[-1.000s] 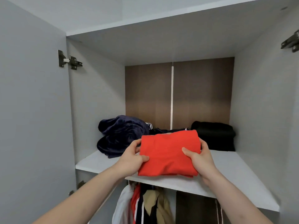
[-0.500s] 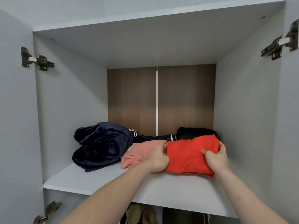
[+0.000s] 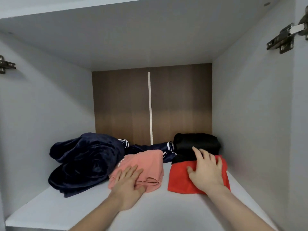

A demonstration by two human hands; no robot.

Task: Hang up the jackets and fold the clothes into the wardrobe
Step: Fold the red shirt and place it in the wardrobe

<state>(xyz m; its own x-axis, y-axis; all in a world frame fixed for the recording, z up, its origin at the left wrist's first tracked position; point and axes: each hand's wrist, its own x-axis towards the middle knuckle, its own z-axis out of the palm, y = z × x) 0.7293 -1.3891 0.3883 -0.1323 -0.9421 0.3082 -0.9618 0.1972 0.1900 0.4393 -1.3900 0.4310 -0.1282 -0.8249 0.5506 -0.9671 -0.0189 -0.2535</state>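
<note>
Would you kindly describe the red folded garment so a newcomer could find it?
On the wardrobe shelf, look right, before the black pile. The red garment lies flat under the right hand, the only bright red piece.

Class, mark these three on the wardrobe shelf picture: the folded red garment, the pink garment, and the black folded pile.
red garment [image 3: 179, 178], head view, on its bare front left part.
pink garment [image 3: 150, 161], head view, on its upper surface.
black folded pile [image 3: 196, 141], head view, on its top.
</note>
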